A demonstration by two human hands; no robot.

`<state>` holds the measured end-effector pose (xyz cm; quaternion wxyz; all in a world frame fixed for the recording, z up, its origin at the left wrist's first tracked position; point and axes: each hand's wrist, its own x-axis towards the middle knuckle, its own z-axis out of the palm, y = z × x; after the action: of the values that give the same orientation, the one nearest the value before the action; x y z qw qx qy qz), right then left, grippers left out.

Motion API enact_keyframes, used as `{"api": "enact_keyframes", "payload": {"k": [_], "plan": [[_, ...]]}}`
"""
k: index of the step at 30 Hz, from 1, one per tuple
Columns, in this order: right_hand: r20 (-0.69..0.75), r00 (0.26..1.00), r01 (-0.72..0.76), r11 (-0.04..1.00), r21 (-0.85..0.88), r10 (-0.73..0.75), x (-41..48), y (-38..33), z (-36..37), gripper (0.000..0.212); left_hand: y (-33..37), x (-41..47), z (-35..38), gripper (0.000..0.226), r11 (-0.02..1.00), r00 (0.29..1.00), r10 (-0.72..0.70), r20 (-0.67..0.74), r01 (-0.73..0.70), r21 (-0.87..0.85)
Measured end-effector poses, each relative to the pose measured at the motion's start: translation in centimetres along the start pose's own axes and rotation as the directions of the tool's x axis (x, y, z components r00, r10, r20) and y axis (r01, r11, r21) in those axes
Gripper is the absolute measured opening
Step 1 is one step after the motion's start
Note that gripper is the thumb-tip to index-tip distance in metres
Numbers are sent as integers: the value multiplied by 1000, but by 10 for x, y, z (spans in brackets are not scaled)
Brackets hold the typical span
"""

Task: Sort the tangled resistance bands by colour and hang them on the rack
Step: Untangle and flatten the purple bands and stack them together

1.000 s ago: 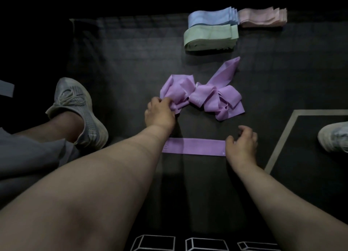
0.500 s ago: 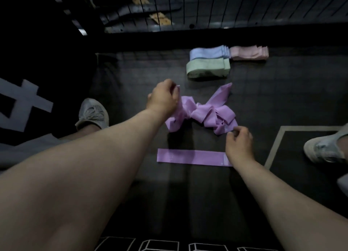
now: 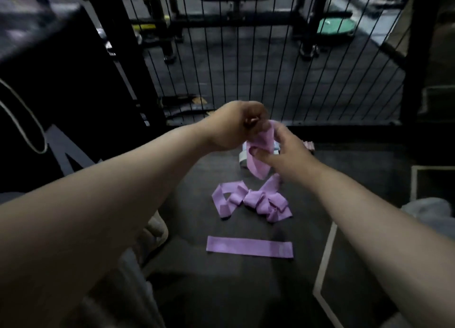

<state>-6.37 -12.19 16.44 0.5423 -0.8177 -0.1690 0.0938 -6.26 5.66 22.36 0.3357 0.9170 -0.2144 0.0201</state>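
A purple resistance band (image 3: 260,153) hangs in the air between my hands. My left hand (image 3: 231,125) grips its top end. My right hand (image 3: 283,153) pinches it lower down, thumb across the fabric. Below them on the dark floor lies a tangle of purple bands (image 3: 253,201). One flat purple band (image 3: 250,246) lies straightened in front of the tangle. Folded bands of other colours (image 3: 242,157) sit behind my hands, mostly hidden.
A black wire fence (image 3: 270,69) stands just past the bands, with gym machines behind it. A black box (image 3: 61,81) rises at the left. A white floor line (image 3: 325,253) runs at the right. My shoe (image 3: 155,231) peeks out under my left forearm.
My left hand has lifted a purple band up out of the tangle. My right hand left the flat band and took hold of the lifted one. The view tilted upward.
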Motion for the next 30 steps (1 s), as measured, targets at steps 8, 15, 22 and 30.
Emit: {"api": "enact_keyframes", "payload": {"k": [8,15,22,30], "plan": [[-178,972,-117,972,205,154,-36,-67,-28,14,37,-47,17,67,508,933,-359,10,205,-837],[-73,937,-197,691,696,341,-48,-81,-43,27,48,-63,31,26,518,919,-304,252,381,-766],[51,927,-318,705,634,372,-45,-81,-53,32,50,-50,26,16,494,924,-367,104,288,-820],[-194,955,-198,970,138,223,-45,-74,-58,63,67,-29,26,16,450,901,-431,50,262,-853]]}}
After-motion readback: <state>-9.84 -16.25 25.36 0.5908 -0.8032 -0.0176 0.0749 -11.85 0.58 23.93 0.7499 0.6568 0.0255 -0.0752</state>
